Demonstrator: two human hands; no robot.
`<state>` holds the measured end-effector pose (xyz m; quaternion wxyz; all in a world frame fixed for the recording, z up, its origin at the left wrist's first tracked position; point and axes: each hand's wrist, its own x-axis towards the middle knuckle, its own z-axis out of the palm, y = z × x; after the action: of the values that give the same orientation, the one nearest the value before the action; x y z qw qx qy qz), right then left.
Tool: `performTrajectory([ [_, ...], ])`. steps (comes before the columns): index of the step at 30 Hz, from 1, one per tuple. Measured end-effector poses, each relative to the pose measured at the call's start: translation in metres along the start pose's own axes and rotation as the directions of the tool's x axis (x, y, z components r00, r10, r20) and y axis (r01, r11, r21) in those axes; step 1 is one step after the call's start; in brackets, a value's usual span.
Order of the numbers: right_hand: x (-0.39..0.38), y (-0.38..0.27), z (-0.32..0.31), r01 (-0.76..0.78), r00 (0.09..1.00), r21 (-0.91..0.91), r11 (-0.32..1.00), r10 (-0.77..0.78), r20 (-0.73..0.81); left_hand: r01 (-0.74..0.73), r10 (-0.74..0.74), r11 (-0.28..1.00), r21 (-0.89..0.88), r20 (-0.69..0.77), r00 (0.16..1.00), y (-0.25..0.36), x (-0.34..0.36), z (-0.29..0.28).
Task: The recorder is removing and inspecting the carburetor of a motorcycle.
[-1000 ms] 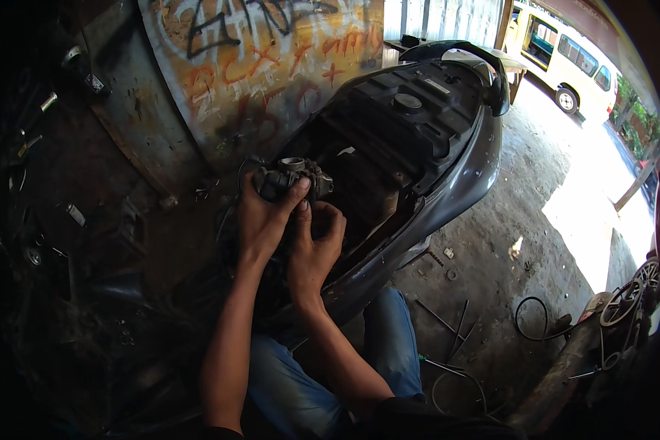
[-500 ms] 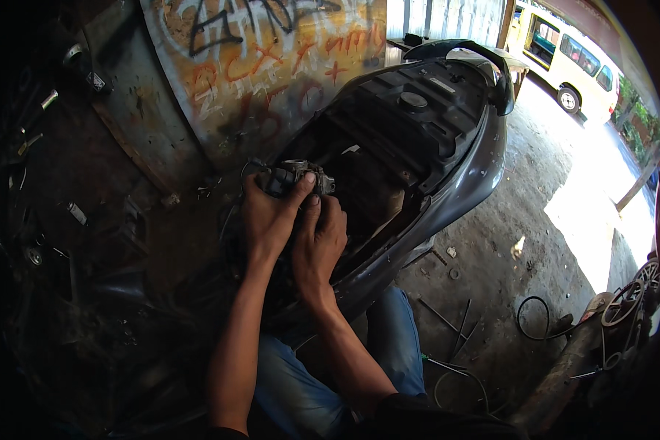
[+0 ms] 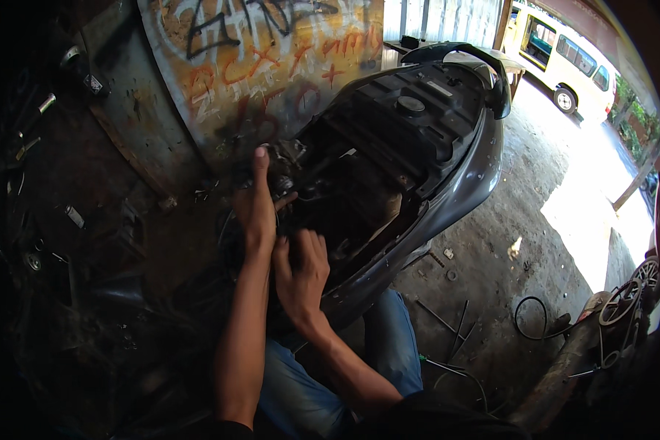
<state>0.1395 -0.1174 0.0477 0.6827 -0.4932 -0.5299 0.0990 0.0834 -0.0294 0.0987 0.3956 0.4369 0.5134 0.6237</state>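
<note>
My left hand [image 3: 257, 209] grips a grimy metal carburetor-like part [image 3: 286, 155] above the front of the opened seat area of a dark scooter [image 3: 462, 183]. Its thumb points up along the part, and a finger reaches out beneath it. The part is tilted and partly blurred. My right hand [image 3: 301, 268] is lower, beside my left wrist, with its fingers curled over the dark cavity [image 3: 363, 202]; I cannot make out whether they hold anything. A black plastic tank with a round cap [image 3: 410, 105] lies at the rear of the scooter.
A spray-painted metal wall [image 3: 257, 37] stands behind. Metal rods [image 3: 455, 326], a black hose [image 3: 532, 330] and small parts lie on the concrete floor at right, near a rusty cylinder with a wheel [image 3: 623, 308]. A pale yellow van [image 3: 579, 66] stands outside.
My left hand has tipped the carburetor-like part up and away, toward the wall. My right hand has come off it and moved down, curling its fingers.
</note>
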Motion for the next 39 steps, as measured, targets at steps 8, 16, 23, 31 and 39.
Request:
performTrajectory([
  [8, 0.001, 0.013, -0.011, -0.424, 0.906, 0.143, 0.894, 0.42, 0.059, -0.097, 0.096, 0.995, 0.002, 0.107, 0.99, -0.01, -0.003, 0.015],
  [16, 0.03, 0.029, -0.031, -0.289, 0.946, 0.021, 0.957, 0.282, 0.162, -0.284, 0.281, 0.957, -0.066, -0.049, 0.958, -0.019, 0.005, 0.013],
  [23, 0.044, 0.046, -0.058, -0.149, 0.856, -0.112, 0.983, 0.185, 0.483, -0.389, 0.391, 0.921, -0.039, 0.091, 0.916, -0.006, 0.014, 0.015],
  [31, 0.034, 0.049, -0.066, 0.0, 0.817, -0.068, 0.998, 0.039, 0.575, 0.025, 0.034, 0.961, -0.275, 0.209, 0.977, 0.035, 0.001, 0.033],
  [39, 0.049, 0.04, -0.087, -0.005, 0.692, -0.153, 0.988, 0.114, 0.713, 0.005, 0.027, 0.988, -0.153, 0.205, 0.978, 0.067, -0.03, 0.034],
])
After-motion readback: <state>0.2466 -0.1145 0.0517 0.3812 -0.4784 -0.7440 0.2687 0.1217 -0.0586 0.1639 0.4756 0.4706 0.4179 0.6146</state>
